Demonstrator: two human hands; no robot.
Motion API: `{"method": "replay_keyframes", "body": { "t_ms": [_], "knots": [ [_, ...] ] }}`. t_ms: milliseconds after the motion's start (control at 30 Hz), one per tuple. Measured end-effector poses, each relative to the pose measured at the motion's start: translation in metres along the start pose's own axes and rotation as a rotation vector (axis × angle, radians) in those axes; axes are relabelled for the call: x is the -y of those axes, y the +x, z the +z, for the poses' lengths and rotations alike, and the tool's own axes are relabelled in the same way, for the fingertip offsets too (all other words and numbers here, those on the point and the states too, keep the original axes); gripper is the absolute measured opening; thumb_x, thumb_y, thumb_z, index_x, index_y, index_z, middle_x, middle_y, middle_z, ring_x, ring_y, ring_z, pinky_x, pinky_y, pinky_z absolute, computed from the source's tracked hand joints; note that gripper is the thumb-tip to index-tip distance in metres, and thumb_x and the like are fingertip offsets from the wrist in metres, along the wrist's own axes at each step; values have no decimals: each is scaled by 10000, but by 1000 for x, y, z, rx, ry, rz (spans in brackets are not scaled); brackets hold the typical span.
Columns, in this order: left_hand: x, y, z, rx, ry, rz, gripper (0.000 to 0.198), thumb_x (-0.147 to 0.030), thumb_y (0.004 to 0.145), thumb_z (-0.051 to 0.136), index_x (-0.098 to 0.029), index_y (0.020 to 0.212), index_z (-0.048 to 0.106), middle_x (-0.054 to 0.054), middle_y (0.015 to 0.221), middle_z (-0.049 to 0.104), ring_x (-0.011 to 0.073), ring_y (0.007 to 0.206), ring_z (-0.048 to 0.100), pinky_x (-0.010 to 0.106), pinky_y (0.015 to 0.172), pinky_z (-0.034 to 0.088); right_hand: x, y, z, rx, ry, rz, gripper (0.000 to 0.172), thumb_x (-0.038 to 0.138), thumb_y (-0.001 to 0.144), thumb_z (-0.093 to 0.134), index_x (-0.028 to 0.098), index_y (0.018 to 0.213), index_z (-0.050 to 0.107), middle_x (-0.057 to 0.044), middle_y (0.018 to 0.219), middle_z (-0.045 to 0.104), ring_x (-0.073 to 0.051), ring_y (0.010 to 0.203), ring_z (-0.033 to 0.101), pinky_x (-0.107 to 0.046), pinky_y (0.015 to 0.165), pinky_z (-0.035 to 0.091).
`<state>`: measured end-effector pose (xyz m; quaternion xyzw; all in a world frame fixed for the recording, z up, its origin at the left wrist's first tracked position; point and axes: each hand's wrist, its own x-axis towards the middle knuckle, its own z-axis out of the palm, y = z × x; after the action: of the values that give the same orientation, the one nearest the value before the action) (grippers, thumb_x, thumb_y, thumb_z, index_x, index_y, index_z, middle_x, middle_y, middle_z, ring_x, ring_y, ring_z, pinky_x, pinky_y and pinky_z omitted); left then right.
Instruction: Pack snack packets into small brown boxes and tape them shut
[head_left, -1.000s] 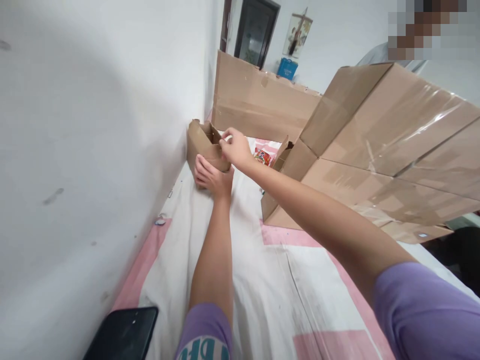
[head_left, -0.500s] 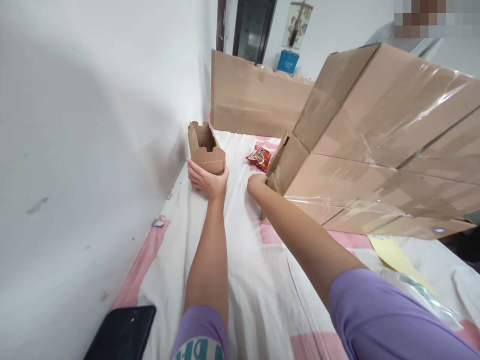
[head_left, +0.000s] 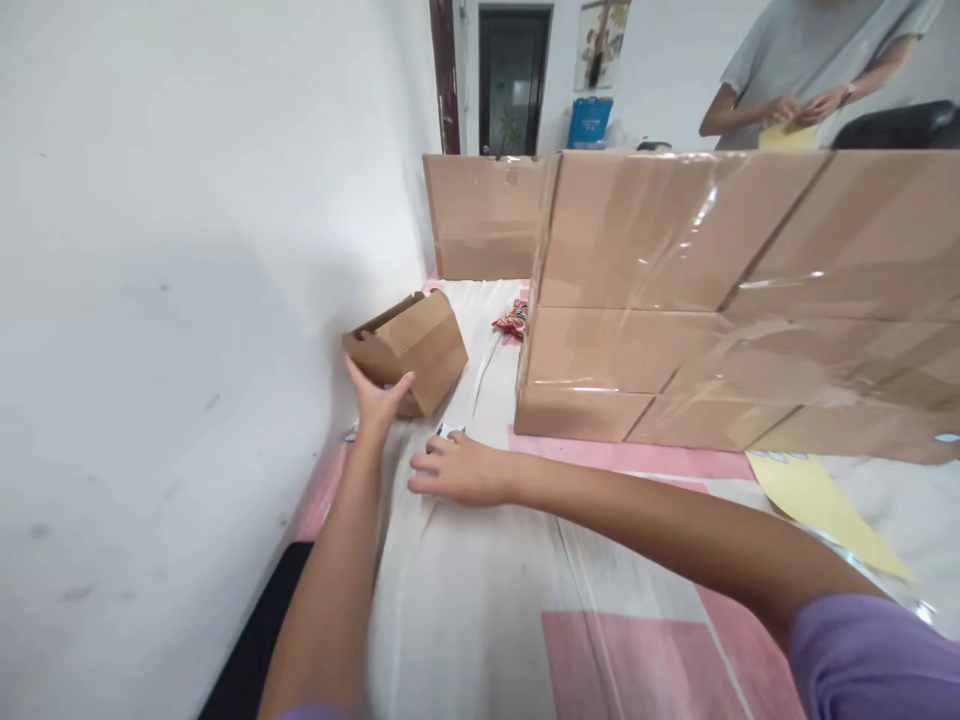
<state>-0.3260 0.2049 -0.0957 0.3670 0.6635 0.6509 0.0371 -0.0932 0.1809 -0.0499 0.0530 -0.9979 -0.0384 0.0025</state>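
In the head view my left hand (head_left: 377, 398) grips the near end of a small open-topped cardboard box (head_left: 427, 350), thumb on the right and fingers at the left side. The box is tilted toward the wall, over the white and pink bed sheet (head_left: 465, 580). My right hand (head_left: 461, 470) is low over the sheet, just right of and nearer than the box, with fingers apart and slightly bent. Just beyond its fingers lies a small white and dark thing (head_left: 451, 430), too small to name. A red snack packet (head_left: 513, 319) lies farther back, partly hidden by the large cardboard panel (head_left: 615, 350).
The taped panel stands upright across the right side, with another cardboard panel (head_left: 484, 215) behind. A white wall (head_left: 150, 350) borders the left. Yellow paper (head_left: 829, 510) lies at right. Beyond the panel, a person (head_left: 810, 70) in grey holds yellow paper. A dark object (head_left: 255, 630) rests lower left.
The small box has turned and tipped toward the wall in my left hand. My right hand has left the large panel's edge and moved left. The large panel now faces me more squarely.
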Motion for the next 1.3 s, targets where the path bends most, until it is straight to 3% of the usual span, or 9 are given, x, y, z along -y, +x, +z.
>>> {"method": "replay_keyframes", "body": {
  "t_ms": [267,400,533,633,733,833,933,1067,1300],
  "knots": [
    [-9,-126,-126,48,-243,-82,634,-445,918,660,-237,1470,427,130,1432,530,276,1188,602,510,977,552,119,-76,37,-708,920,443,522,350,974,566,171,1442,419,-138,1236,596,-226,1059,600,-371,935,501],
    [-37,-189,-155,67,-256,-89,825,-545,680,815,-291,1385,471,52,1325,593,270,1176,600,485,1009,539,132,-63,50,-881,1345,722,444,521,815,760,211,1100,620,-38,1053,669,-217,974,613,-341,903,476],
    [-59,-243,-172,102,-212,-75,995,-544,539,874,-308,1397,430,56,1391,557,309,1294,546,536,1150,427,150,-90,40,-1081,1629,897,546,747,925,420,217,897,548,-7,828,616,-185,852,615,-311,787,516],
    [-63,-276,-181,139,-170,-70,1035,-591,563,855,-271,1429,388,118,1431,519,354,1364,497,601,1185,356,178,-159,25,-1035,1803,912,561,722,955,320,212,921,550,-24,746,632,-205,731,662,-335,646,551],
    [-67,-311,-176,223,-130,-75,1040,-659,585,829,-227,1423,388,175,1376,541,399,1324,534,651,1126,406,210,-247,4,-1070,2127,921,348,430,790,702,231,1048,580,-20,861,711,-214,796,717,-355,728,586],
    [-85,-354,-147,354,-108,-28,1166,-598,606,862,-212,1530,265,229,1469,464,416,1373,502,666,1134,398,235,-320,-24,-1316,2011,985,459,282,695,710,241,1138,595,-35,962,735,-240,870,733,-396,805,600],
    [-116,-395,-108,449,-99,84,1368,-421,671,878,-310,1602,-119,192,1691,83,371,1578,180,658,1250,186,246,-359,-58,-1414,1746,1043,549,348,753,732,274,1263,543,-54,999,728,-268,846,731,-428,730,609],
    [-149,-417,-79,671,-142,241,1416,-300,694,845,-387,1545,-283,144,1721,-24,331,1601,113,611,1251,254,242,-370,-109,-1325,1231,952,686,309,741,827,356,1312,448,-15,958,690,-222,747,678,-320,579,546],
    [-140,-375,-93,977,-165,289,1332,-316,729,798,-311,1594,-215,171,1719,102,380,1586,154,629,1252,236,196,-340,-170,-572,696,426,577,210,766,751,252,1319,594,-45,1174,691,-211,975,670,-300,805,517]
  ]
}}
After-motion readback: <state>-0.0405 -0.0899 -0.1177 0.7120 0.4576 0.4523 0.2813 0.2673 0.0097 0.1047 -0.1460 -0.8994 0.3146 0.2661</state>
